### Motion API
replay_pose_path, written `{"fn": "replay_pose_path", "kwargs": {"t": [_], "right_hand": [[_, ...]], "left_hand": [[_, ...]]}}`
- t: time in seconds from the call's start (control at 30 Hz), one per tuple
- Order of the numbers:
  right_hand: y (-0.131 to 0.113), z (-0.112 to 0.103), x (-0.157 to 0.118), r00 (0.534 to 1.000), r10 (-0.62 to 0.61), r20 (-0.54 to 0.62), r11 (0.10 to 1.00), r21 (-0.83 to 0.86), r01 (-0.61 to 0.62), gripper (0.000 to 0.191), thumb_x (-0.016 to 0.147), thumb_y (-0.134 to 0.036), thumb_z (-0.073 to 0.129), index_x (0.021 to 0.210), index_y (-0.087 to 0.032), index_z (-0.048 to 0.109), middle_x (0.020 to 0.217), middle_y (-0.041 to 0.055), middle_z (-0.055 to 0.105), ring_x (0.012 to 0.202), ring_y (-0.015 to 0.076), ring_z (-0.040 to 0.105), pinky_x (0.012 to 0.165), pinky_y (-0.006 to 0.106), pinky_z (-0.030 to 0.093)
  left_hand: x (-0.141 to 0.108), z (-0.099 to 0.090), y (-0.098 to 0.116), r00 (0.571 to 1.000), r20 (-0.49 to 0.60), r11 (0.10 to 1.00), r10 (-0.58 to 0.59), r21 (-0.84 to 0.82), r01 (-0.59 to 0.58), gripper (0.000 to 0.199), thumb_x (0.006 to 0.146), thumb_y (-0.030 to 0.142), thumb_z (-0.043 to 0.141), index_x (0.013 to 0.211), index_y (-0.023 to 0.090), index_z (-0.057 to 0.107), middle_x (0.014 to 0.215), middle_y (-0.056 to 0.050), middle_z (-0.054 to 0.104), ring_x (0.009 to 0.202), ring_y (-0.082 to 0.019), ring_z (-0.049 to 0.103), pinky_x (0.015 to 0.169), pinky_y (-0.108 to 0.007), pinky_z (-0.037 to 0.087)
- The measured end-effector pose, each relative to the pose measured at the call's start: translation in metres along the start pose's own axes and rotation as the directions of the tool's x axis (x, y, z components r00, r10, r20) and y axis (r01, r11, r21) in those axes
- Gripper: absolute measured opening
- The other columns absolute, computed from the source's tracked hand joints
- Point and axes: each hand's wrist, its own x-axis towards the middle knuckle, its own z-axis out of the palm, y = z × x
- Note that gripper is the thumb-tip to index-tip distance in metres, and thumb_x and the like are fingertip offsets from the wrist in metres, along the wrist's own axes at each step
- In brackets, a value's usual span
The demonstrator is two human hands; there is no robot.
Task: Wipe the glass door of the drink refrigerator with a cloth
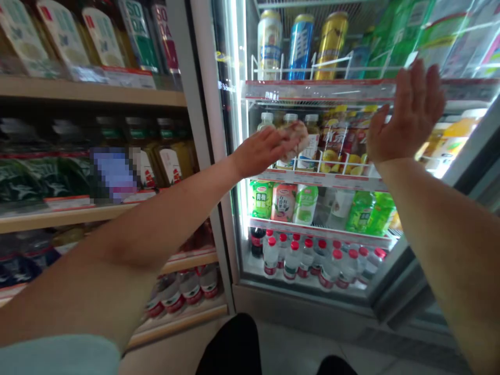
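My left hand reaches forward at the middle of the view, its fingers closed over a crumpled, pale pinkish cloth. The cloth is in front of the glass door of a lit drinks fridge, level with the second shelf. Whether it presses on the glass is hard to make out. On the right, my right hand is raised with its fingers stretched up and holds nothing. It appears close to the glass, in front of the upper shelves. Behind my hands stand cans and juice bottles.
Left of the fridge, wooden shelves carry bottled drinks. Small red-capped water bottles fill the fridge's bottom. The door's grey frame slants along the right. Below lies a tiled floor, with my dark-clad knee above it.
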Motion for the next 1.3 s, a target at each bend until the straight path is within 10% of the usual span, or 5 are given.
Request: {"fn": "replay_pose_path", "kwargs": {"t": [0.27,0.47,0.63,0.83,1.3], "right_hand": [[0.000,0.000,-0.001,1.000,-0.002,-0.004,1.000,-0.006,0.002,0.075,0.088,-0.029,0.044,0.161,-0.018,0.032,0.169,0.0080,0.027,0.157,0.0309,0.021,0.124,0.060,0.018],[-0.008,-0.007,-0.003,1.000,0.021,0.001,1.000,-0.006,-0.021,0.072,0.089,-0.029,0.044,0.159,-0.018,0.035,0.168,0.0064,0.030,0.157,0.0306,0.022,0.125,0.057,0.019],[-0.009,-0.008,-0.003,1.000,0.012,-0.006,1.000,0.000,-0.012,0.073,0.088,-0.028,0.045,0.159,-0.017,0.035,0.168,0.0067,0.030,0.157,0.0304,0.022,0.125,0.057,0.019],[-0.007,-0.006,-0.003,1.000,0.023,-0.008,1.000,-0.002,-0.023,0.074,0.085,-0.026,0.047,0.158,-0.017,0.037,0.167,0.0062,0.030,0.157,0.0297,0.022,0.125,0.057,0.020],[-0.011,-0.010,-0.004,0.999,0.038,0.025,0.999,0.008,-0.039,0.071,0.089,-0.025,0.046,0.159,-0.017,0.035,0.169,0.0080,0.028,0.158,0.0287,0.019,0.126,0.056,0.017]], "left_hand": [[0.026,-0.006,-0.010,0.950,-0.207,0.956,-0.233,0.128,0.263,0.048,0.104,0.029,0.038,0.151,0.022,0.046,0.134,-0.017,0.059,0.121,-0.034,0.058,0.095,-0.055,0.051],[0.036,-0.002,0.019,1.000,-0.023,0.997,-0.004,0.080,0.006,0.043,0.105,0.023,0.036,0.143,0.032,0.054,0.130,-0.007,0.065,0.109,-0.027,0.066,0.093,-0.049,0.053],[0.047,0.001,0.018,0.891,-0.306,0.937,-0.337,-0.012,0.350,0.049,0.103,0.037,0.034,0.149,0.030,0.050,0.145,-0.014,0.056,0.137,-0.038,0.045,0.111,-0.065,0.034],[0.045,0.016,0.049,0.999,-0.038,0.999,-0.037,0.016,0.038,0.036,0.106,0.033,0.033,0.127,0.022,0.059,0.149,-0.009,0.056,0.149,-0.025,0.039,0.120,-0.054,0.034],[0.055,0.018,0.057,0.992,-0.128,0.999,-0.002,0.037,0.006,0.055,0.102,0.009,0.031,0.154,0.023,0.042,0.162,-0.009,0.040,0.157,-0.027,0.017,0.124,-0.060,0.028]]}}
